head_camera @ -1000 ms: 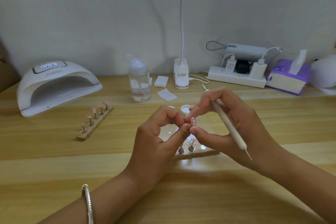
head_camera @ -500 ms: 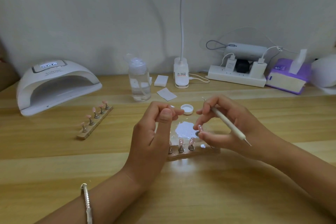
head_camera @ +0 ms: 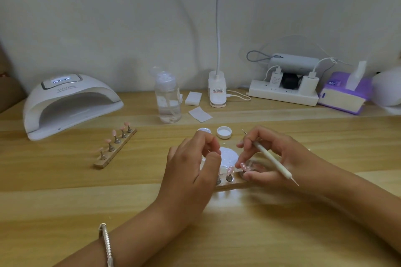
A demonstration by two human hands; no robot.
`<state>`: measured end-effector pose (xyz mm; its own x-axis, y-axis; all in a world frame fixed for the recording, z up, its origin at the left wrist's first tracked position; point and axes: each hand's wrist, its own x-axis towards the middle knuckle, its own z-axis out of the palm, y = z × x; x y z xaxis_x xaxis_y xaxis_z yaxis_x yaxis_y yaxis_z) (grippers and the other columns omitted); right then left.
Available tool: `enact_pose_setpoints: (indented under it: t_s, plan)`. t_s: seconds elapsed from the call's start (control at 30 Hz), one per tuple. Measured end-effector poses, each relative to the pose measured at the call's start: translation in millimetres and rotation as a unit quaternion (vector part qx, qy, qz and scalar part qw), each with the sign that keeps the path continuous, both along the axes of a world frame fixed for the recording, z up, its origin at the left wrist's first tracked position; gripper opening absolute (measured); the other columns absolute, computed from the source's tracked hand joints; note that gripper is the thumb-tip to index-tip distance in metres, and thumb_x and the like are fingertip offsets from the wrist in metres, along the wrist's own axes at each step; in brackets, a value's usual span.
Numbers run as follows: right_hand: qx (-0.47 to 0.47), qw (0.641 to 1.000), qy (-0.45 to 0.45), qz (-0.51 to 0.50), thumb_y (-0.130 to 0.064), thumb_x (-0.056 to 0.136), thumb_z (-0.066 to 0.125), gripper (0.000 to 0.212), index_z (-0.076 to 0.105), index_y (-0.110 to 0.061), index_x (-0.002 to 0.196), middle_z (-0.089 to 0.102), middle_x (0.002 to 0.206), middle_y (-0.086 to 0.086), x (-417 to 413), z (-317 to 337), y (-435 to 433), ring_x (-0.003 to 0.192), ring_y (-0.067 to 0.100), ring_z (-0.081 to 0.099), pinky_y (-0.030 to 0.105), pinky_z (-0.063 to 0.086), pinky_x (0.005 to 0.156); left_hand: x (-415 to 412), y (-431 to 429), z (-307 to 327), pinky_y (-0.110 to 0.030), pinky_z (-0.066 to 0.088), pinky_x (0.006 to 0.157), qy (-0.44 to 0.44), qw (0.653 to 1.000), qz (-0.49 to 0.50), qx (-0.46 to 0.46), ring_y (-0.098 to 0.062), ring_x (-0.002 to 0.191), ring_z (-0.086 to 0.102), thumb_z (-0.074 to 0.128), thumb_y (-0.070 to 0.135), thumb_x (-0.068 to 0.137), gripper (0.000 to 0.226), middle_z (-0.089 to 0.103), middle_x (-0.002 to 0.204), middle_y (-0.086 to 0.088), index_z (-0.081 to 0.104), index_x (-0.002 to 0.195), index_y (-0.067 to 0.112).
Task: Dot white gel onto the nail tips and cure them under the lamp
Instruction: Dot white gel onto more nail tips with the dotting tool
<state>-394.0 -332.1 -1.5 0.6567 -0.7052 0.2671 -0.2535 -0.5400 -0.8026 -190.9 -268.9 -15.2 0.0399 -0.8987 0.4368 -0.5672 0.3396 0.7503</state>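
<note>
My right hand grips a white dotting tool across its fingers, and its thumb and forefinger pinch a pink nail tip down at the right end of the near wooden holder. Another pink tip stands on that holder. Just behind lies a patch of white gel on a clear palette. My left hand hovers over the holder's left part with loosely curled fingers, holding nothing and hiding that end. The white curing lamp sits at the far left, its display lit.
A second wooden holder with several pink tips lies in front of the lamp. Behind the palette are a small open jar and its lid. Further back stand a clear pump bottle, wipes, a clip lamp base, a power strip and a tissue pack.
Both hands held the nail tip up a second ago. My left hand has let go and drawn back left; my right hand has lowered the tip to the holder.
</note>
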Motion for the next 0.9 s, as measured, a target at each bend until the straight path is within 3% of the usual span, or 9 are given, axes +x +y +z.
enact_pose_setpoints:
  t_s: [0.1,0.2,0.33,0.53,0.77,0.9]
  plan:
    - [0.049,0.998,0.022,0.015,-0.005,0.076,0.082,0.045,0.051,-0.023,0.103,0.07,0.102,-0.005,-5,5,0,0.102,0.012,0.065,0.023,0.056,0.084,1,0,-5,-0.011,0.021,0.088,-0.081,0.996,0.018,0.023,0.0,0.096,0.048,0.038,0.051,0.071,0.026,0.052,0.097,0.024,0.049,0.086,0.033]
    - [0.042,0.997,0.051,0.03,0.002,0.077,0.079,0.045,0.051,-0.016,0.108,0.067,0.101,-0.003,-11,12,-3,0.101,0.014,0.065,0.025,0.055,0.082,1,2,-9,-0.013,0.02,0.09,-0.164,0.986,0.023,0.03,0.003,0.095,0.045,0.05,0.052,0.07,0.026,0.051,0.086,0.021,0.044,0.091,0.037]
    - [0.06,0.996,0.045,0.047,0.008,0.081,0.073,0.041,0.051,-0.014,0.107,0.065,0.097,0.006,-14,14,-5,0.089,0.027,0.065,0.029,0.054,0.083,2,1,-10,-0.017,0.023,0.088,-0.217,0.975,0.018,0.036,0.005,0.09,0.043,0.05,0.05,0.068,0.031,0.05,0.081,0.02,0.042,0.096,0.041]
    - [0.051,0.996,0.051,0.045,-0.003,0.081,0.077,0.037,0.053,-0.022,0.102,0.068,0.096,0.009,-19,15,-11,0.086,0.019,0.068,0.029,0.054,0.082,3,0,-10,-0.02,0.026,0.09,-0.223,0.974,0.016,0.042,0.002,0.087,0.044,0.048,0.048,0.067,0.028,0.049,0.076,0.019,0.044,0.094,0.04]
    - [0.04,0.999,0.03,0.011,-0.01,0.079,0.082,0.036,0.056,-0.02,0.101,0.07,0.094,0.009,-25,19,-18,0.089,0.022,0.069,0.032,0.054,0.083,3,0,-9,-0.02,0.026,0.089,-0.218,0.975,0.015,0.034,0.002,0.088,0.044,0.05,0.047,0.069,0.026,0.051,0.077,0.018,0.045,0.094,0.039]
    - [0.01,0.998,-0.047,-0.03,-0.016,0.073,0.084,0.037,0.056,-0.021,0.097,0.073,0.088,0.006,-15,22,-12,0.086,0.019,0.069,0.02,0.046,0.08,1,3,-8,-0.02,0.023,0.089,-0.21,0.978,0.006,0.007,0.005,0.096,0.04,0.048,0.056,0.07,0.033,0.05,0.09,0.026,0.046,0.1,0.042]
